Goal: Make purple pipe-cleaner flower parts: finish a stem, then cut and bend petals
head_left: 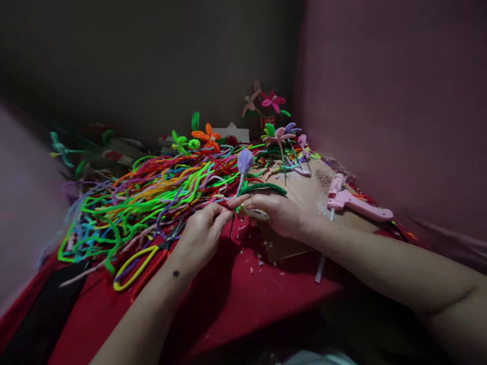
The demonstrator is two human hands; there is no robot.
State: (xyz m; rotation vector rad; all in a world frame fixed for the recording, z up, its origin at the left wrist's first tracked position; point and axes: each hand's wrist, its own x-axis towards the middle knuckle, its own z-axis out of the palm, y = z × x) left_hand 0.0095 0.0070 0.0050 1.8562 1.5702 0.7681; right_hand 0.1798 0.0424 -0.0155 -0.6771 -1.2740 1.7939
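Observation:
My left hand (203, 228) and my right hand (272, 210) meet at their fingertips over the red cloth (243, 299). Both pinch the thin stem of a purple pipe-cleaner bud (244, 160) that stands upright above them. A dark green pipe cleaner (264, 187) curves off the stem just above my right hand. A ring shows on a right finger. A big tangle of coloured pipe cleaners (152, 195) lies to the left of my hands.
A pink glue gun (353, 200) rests on a brown board (308, 195) at the right. Scissors with yellow handles (146, 256) lie by my left wrist. Finished pipe-cleaner flowers (272, 101) stand at the back, an orange one (207, 137) among them. Walls close in behind and right.

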